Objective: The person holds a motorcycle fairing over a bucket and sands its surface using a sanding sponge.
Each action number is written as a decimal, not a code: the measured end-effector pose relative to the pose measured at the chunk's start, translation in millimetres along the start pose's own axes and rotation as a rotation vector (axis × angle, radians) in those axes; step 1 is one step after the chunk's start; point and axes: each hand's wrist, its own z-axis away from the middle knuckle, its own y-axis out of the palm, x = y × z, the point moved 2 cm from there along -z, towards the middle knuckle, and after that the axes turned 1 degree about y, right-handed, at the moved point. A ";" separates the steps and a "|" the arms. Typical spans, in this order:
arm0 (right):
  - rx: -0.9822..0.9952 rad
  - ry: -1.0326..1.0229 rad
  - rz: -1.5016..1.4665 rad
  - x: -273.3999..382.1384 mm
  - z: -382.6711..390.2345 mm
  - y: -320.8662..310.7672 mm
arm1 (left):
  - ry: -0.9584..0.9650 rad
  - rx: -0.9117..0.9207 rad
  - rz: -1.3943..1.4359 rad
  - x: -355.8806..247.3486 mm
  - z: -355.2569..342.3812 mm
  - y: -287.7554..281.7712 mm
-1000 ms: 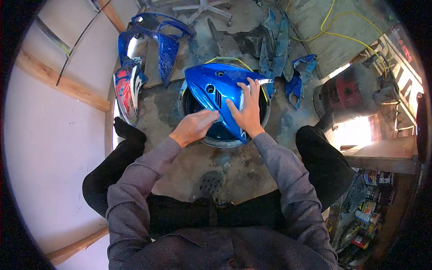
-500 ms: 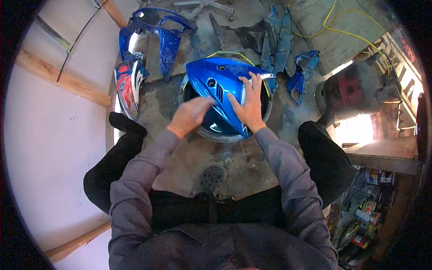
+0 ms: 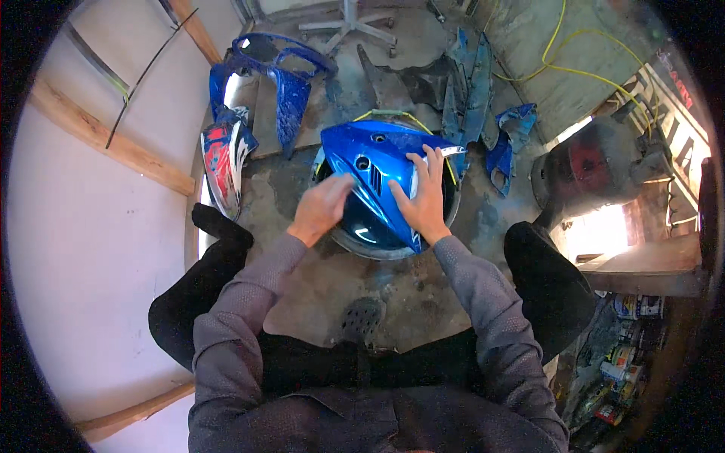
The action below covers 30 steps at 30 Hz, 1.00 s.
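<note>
A glossy blue plastic fairing panel (image 3: pixel 356 140), pointed at its ends with two round holes and a slotted vent, lies across a round tub (image 3: pixel 368 252). Dark liquid (image 3: pixel 361 226) with a bright reflection shows inside the tub below the panel. My right hand (image 3: pixel 424 200) rests on the panel's right part, thumb and fingers spread apart. At the panel's left edge, near the vent, my left hand (image 3: pixel 323 208) is closed with its fingertips against the blue surface. Whatever its fingers pinch is too small and blurred to make out.
Other blue fairing pieces (image 3: pixel 291 106) and a red-and-white one (image 3: pixel 220 162) lie at the left. Dark panels (image 3: pixel 427 83) and a broken blue piece (image 3: pixel 504 151) are farther back. A blackened drum-like machine (image 3: pixel 585 162) stands right, near a yellow cable (image 3: pixel 555 64). My knees flank the tub.
The whole view has shifted, so everything sits slightly lower. My left hand has moved slightly along the panel's left edge toward the upper left. The right hand keeps its place on the panel.
</note>
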 end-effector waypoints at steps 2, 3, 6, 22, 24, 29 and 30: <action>0.009 0.026 -0.016 -1.5 1.3 -0.9 | 0.044 0.100 0.029 -7.8 12.0 15.4; 0.005 0.023 -0.010 -2.6 1.2 -0.3 | 0.125 0.108 0.057 -14.7 18.6 23.0; 0.003 0.009 0.002 -4.6 1.5 -0.9 | 0.159 0.182 0.118 -23.5 9.2 14.2; 0.022 0.018 -0.028 -0.5 -1.2 0.0 | -0.001 0.033 0.026 1.9 -0.8 0.3; 0.021 0.020 -0.020 0.9 1.5 -0.2 | 0.024 0.023 -0.029 -4.7 3.0 -1.0; 0.018 0.010 0.010 -4.1 1.0 -0.5 | 0.249 0.179 0.123 -36.4 16.0 17.6; 0.018 0.012 0.010 -4.7 1.3 -0.7 | 0.169 0.161 0.130 -27.6 9.2 13.0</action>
